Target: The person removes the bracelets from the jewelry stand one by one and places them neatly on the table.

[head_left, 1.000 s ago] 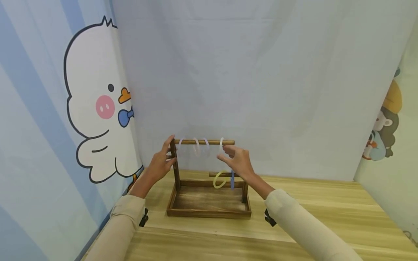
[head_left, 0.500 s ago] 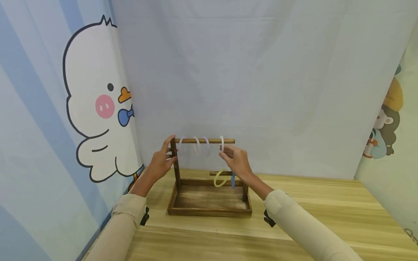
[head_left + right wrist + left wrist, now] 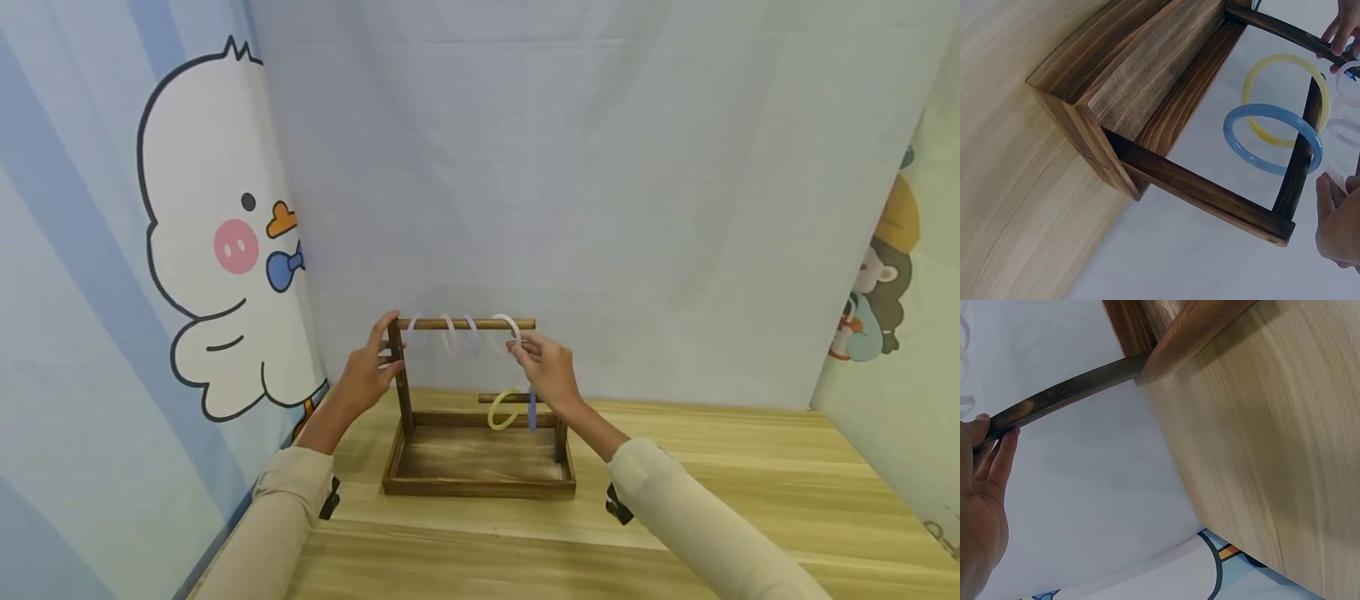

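Note:
In the head view a brown wooden stand (image 3: 480,488) has a tall left post with a long top bar, and a shorter bar at lower right. My left hand (image 3: 365,379) grips the top of the tall post (image 3: 1054,399), thumb on one side, fingers on the other. With thumb and fingertips my right hand (image 3: 553,372) pinches a white bangle (image 3: 517,327), which loops around the top bar (image 3: 480,324) near its free end, turned at an angle. Two pale purple bangles and a pale pink bangle (image 3: 449,335) hang farther left on that bar.
On the lower bar hang a yellow bangle (image 3: 1266,61) and a blue bangle (image 3: 1266,111), below my right hand. The stand's shallow tray base sits on a light wooden table (image 3: 720,500). Behind it hangs a grey-white cloth (image 3: 600,208); a cartoon-printed curtain (image 3: 202,192) is at left.
My right hand has closed its fingertips on the white bangle, which has turned from edge-on to show its loop. The left hand stays at the post.

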A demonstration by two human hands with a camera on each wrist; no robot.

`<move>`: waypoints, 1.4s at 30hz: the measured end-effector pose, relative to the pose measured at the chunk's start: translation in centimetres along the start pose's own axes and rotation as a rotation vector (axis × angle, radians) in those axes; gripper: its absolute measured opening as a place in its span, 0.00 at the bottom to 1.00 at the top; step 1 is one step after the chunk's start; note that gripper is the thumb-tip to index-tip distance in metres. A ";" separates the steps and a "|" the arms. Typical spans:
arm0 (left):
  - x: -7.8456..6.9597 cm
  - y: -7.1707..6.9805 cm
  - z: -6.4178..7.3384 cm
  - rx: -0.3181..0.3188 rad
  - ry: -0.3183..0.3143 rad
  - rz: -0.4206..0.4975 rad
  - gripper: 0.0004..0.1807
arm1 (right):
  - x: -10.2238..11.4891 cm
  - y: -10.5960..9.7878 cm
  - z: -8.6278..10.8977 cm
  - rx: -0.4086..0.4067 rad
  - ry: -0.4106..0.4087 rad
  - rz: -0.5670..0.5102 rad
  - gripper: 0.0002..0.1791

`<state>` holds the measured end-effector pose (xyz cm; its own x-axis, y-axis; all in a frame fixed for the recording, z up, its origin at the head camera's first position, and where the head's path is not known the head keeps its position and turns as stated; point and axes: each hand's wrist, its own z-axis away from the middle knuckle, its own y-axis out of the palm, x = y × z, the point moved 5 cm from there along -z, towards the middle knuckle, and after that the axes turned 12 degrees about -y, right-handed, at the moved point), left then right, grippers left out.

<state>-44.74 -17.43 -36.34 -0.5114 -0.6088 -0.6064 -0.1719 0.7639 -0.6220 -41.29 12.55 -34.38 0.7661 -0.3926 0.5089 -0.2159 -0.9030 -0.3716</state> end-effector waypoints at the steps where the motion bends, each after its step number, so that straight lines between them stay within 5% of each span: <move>1: 0.0 0.0 0.0 0.001 0.000 0.003 0.50 | 0.0 -0.1 0.0 -0.001 0.008 -0.008 0.13; 18: 0.2 0.0 -0.2 -0.005 -0.003 -0.007 0.50 | -0.9 -1.9 0.1 0.042 0.119 -0.044 0.17; 42: 0.5 0.2 -0.2 0.015 -0.043 -0.043 0.50 | -1.6 -5.0 1.0 -0.047 0.302 -0.070 0.17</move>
<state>-45.15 -17.57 -36.65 -0.4675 -0.6495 -0.5997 -0.1800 0.7341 -0.6547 -40.85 17.88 -34.08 0.5667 -0.3571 0.7425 -0.2020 -0.9339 -0.2949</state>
